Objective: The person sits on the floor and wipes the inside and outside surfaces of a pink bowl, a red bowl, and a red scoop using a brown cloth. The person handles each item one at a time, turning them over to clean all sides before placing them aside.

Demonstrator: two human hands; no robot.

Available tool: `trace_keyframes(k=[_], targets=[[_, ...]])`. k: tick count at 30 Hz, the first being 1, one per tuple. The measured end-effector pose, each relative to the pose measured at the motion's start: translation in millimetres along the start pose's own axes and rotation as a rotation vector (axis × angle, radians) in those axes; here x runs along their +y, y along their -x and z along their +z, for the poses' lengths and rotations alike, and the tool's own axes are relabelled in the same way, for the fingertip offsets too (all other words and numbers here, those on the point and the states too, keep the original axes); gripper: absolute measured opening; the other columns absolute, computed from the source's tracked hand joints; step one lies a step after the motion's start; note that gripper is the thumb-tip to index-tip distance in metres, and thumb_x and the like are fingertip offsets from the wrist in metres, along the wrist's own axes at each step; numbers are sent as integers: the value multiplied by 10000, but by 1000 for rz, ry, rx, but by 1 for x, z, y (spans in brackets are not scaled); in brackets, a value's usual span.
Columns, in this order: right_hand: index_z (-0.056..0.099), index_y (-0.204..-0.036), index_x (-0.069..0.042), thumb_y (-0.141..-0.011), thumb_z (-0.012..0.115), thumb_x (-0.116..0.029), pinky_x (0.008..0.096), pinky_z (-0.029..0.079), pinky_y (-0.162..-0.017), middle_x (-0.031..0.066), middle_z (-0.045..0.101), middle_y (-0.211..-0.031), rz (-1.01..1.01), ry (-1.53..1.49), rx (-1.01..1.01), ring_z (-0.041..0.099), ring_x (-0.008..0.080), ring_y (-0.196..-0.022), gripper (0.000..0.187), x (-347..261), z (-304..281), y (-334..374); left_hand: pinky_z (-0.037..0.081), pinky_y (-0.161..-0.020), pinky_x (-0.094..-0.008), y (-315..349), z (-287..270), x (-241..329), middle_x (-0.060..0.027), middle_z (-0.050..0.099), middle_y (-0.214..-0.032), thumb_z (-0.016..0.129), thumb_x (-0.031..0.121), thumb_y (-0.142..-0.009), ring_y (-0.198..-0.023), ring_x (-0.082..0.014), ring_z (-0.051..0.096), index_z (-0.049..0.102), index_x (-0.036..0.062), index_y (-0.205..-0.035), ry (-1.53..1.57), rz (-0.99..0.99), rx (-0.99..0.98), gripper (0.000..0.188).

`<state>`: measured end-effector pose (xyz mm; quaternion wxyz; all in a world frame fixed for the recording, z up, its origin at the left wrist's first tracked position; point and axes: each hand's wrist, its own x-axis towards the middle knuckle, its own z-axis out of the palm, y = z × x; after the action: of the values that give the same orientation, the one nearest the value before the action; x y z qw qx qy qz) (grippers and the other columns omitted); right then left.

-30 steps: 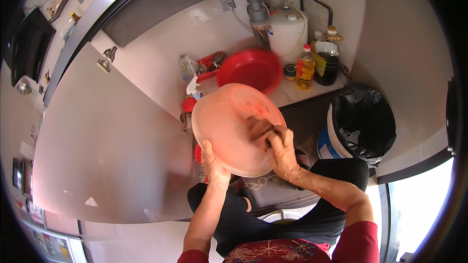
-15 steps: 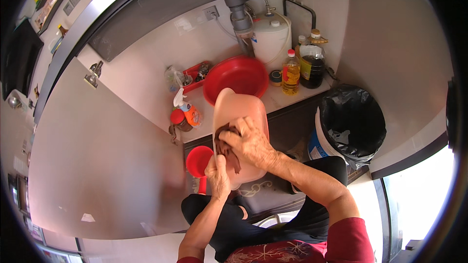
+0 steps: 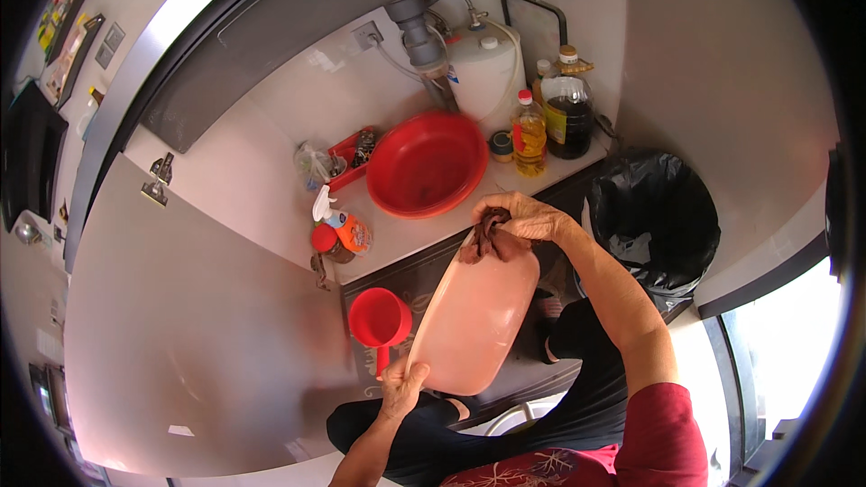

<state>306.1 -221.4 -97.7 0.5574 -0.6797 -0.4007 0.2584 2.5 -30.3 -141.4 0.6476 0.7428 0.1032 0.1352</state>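
Observation:
A pale pink plastic basin is held tilted over my knees, its smooth side facing me. My left hand grips its near left rim, thumb on top. At the far end, my right hand is closed around a bunched dark brown cloth and presses it on the rim. Some of the cloth hangs over the basin's side. Left of the basin, a red dipper lies on the floor mat with its handle toward me, close to my left hand.
Inside the open cabinet are a red basin, an orange spray bottle, a bottle of yellow oil, a big jug of dark liquid and a white tank. A bin with a black bag stands at right. An open door flanks the left.
My right hand has moved the cloth from the basin's middle up to its far rim. The basin has swung nearer and tilted right; my left hand has slid down its near end.

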Motion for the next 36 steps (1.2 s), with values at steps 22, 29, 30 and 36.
trace_keyframes(k=[22, 29, 30, 36], targets=[[590, -1045, -169, -655, 705, -119, 358, 511, -762, 116, 496, -1072, -563, 620, 419, 590, 270, -934, 410, -56, 88, 35, 484, -760, -249, -45, 45, 31, -35, 629, -946, 777, 50, -723, -840, -92, 576, 585, -17, -1045, 105, 192, 10, 380], [569, -973, -141, -794, 610, -32, 369, 488, -773, 136, 502, -973, -217, 216, 659, 571, 347, -886, 214, -8, 22, 9, 466, -735, -247, -33, 24, 18, -6, 647, -874, 719, 94, -796, -798, -74, 563, 638, -21, -961, 100, 105, 122, 217], [572, -978, -126, -794, 590, -7, 351, 486, -770, 130, 520, -953, -188, 201, 665, 577, 312, -872, 220, 3, 16, 6, 457, -720, -240, -32, 24, 21, 6, 645, -848, 707, 142, -816, -786, -71, 557, 649, -21, -951, 131, 102, 142, 219], [566, -1010, -23, -796, 510, 89, 282, 481, -729, 76, 599, -905, 8, -246, 622, 558, 142, -835, 248, 81, -2, -2, 488, -618, -241, -20, -6, 16, -28, 636, -835, 744, 265, -788, -722, -108, 579, 623, -26, -923, 166, 59, 214, 343]])
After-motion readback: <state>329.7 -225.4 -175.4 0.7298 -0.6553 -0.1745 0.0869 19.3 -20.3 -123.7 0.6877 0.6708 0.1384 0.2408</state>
